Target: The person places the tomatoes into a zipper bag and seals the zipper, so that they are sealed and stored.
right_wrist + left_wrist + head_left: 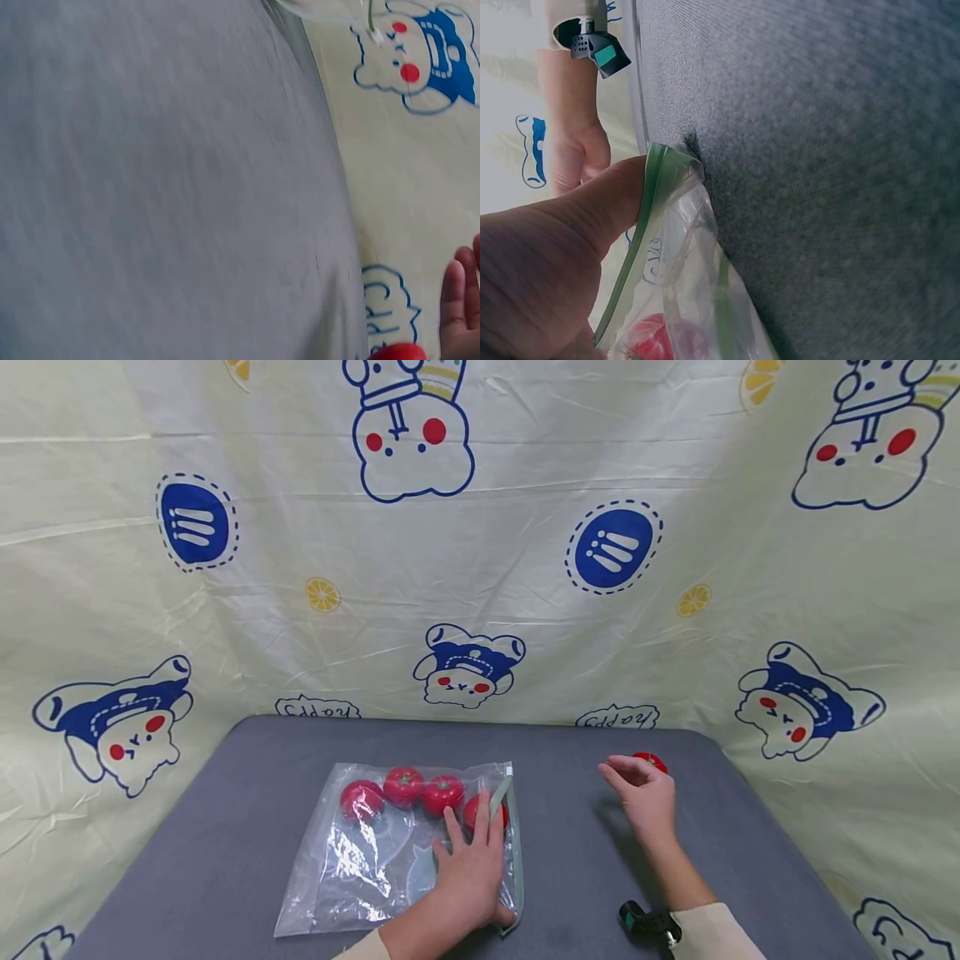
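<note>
A clear zip bag [341, 877] with green strips along its mouth lies on the table, several red tomatoes [403, 787] inside along its far side. My left hand [472, 868] is spread at the bag's mouth, fingers extended near the rightmost tomato. Its thumb [619, 191] reaches to the green zip strip [654, 176], the tip hidden behind the film. To the right, my right hand [647, 795] is raised with fingers loosely bent and nothing between them. Another tomato [651, 762] shows just beyond that hand, partly hidden by it; the right wrist view has this tomato [399, 352] apart from the fingers.
The grey table [562, 860] ends at a rounded far edge, with a printed cream curtain [510, 560] hanging behind and around it. A black wrist camera [647, 922] is strapped on the right wrist by the sleeve.
</note>
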